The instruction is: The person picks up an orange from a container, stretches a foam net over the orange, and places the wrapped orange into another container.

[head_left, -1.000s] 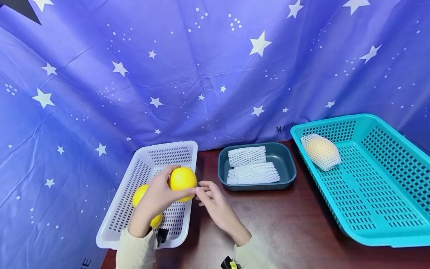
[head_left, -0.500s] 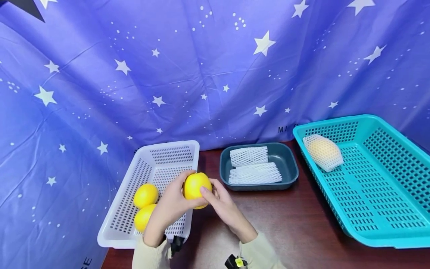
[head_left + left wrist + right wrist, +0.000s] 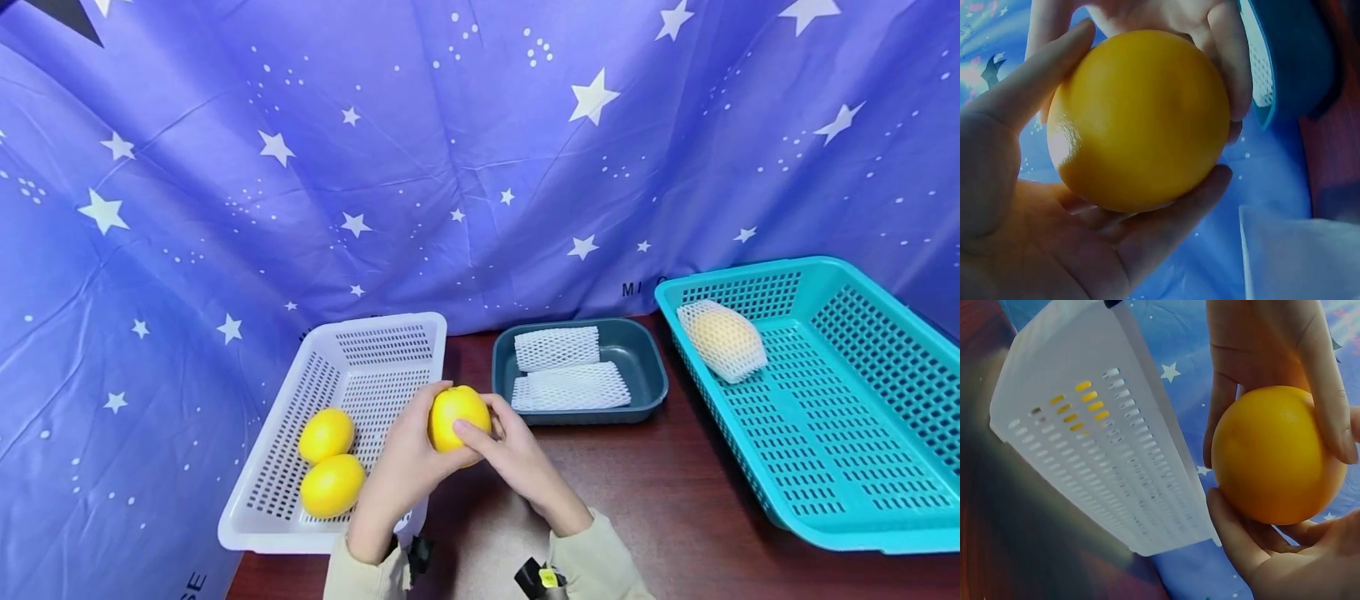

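Observation:
In the head view, a bright yellow round orange (image 3: 459,417) is held up between both hands, just right of the white basket. My left hand (image 3: 411,457) curves round its left side, thumb underneath and fingers behind. My right hand (image 3: 525,467) grips the opposite side, with the thumb across its front. Both wrist views show the smooth, glossy skin of the orange (image 3: 1141,122) with fingers of both hands around it. Two more yellow fruits, a rear one (image 3: 326,435) and a front one (image 3: 333,486), lie in the white basket (image 3: 431,350).
Behind the hands stands a dark teal tray (image 3: 648,375) with two white foam net sleeves, a rear one (image 3: 557,348) and a front one (image 3: 572,387). At right, a turquoise basket (image 3: 840,542) holds a net-wrapped fruit (image 3: 722,340). A starry blue curtain (image 3: 420,167) closes off the back.
The orange has come out from over the white basket, moving right. My right hand, beside it at first, now grips it together with my left, uncovering the two fruits in the basket.

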Action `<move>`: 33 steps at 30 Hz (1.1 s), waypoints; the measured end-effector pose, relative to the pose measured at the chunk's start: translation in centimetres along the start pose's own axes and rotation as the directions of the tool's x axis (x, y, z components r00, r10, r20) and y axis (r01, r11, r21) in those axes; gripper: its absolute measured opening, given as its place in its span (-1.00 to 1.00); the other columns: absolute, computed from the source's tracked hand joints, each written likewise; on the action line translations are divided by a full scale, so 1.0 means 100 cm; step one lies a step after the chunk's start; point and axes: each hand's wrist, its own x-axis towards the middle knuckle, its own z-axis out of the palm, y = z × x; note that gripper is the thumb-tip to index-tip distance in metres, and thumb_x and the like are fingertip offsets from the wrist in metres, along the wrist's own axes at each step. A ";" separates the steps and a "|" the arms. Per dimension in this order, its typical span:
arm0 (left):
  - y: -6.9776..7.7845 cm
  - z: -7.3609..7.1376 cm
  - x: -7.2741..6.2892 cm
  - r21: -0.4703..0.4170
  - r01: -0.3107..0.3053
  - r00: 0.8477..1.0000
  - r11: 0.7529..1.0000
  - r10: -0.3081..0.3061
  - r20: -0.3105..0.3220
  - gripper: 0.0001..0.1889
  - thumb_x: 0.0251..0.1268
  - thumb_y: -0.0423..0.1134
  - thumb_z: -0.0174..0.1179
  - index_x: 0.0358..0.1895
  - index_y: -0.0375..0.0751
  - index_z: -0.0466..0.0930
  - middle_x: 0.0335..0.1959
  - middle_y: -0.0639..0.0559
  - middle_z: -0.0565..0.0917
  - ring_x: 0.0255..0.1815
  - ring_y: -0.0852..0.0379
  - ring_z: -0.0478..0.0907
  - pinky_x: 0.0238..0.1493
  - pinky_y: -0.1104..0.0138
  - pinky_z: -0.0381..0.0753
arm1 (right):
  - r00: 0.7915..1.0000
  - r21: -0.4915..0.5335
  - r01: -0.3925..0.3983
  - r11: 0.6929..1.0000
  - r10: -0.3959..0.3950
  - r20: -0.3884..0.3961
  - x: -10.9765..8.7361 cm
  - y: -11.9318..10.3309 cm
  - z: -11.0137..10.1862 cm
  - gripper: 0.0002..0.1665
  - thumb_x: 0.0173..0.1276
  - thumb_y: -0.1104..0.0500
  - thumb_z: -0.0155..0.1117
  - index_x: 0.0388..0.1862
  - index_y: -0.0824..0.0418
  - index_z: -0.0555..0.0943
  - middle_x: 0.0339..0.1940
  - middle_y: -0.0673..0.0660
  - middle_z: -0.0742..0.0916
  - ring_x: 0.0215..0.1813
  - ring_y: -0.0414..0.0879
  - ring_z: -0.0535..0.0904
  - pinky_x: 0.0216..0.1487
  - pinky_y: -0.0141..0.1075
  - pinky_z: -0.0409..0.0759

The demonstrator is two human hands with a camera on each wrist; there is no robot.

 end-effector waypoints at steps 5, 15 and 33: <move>-0.001 0.013 0.000 -0.053 -0.018 1.000 0.998 0.018 -0.003 -0.21 -0.07 -0.18 0.55 0.29 -0.23 0.38 0.09 -0.11 0.59 -0.06 -0.02 0.53 0.00 0.10 0.60 | 1.000 -0.048 0.001 0.999 -0.001 -0.008 -0.003 0.002 -0.008 -0.48 0.42 0.01 0.26 0.27 0.16 0.41 0.04 0.18 0.67 0.00 -0.03 0.59 0.09 -0.24 0.54; -0.008 0.028 -0.006 -0.078 0.011 1.000 0.997 -0.011 -0.003 -0.21 -0.06 -0.17 0.54 0.28 -0.28 0.37 0.11 -0.12 0.57 -0.04 0.00 0.52 0.01 0.10 0.60 | 1.000 -0.139 -0.016 0.990 0.018 0.008 -0.008 0.009 -0.015 -0.47 0.39 0.00 0.30 0.26 0.12 0.43 0.08 0.18 0.61 0.02 -0.01 0.58 0.07 -0.23 0.55; -0.003 0.067 0.000 -0.179 -0.060 0.983 0.982 0.089 0.160 -0.17 -0.08 -0.03 0.58 0.30 -0.19 0.39 0.12 0.02 0.59 -0.05 0.07 0.54 -0.05 0.26 0.58 | 0.980 -0.267 0.066 0.961 -0.012 0.197 -0.027 0.010 -0.096 -0.36 0.32 0.09 0.41 0.32 0.12 0.40 0.20 0.18 0.57 0.10 -0.03 0.64 0.08 -0.27 0.65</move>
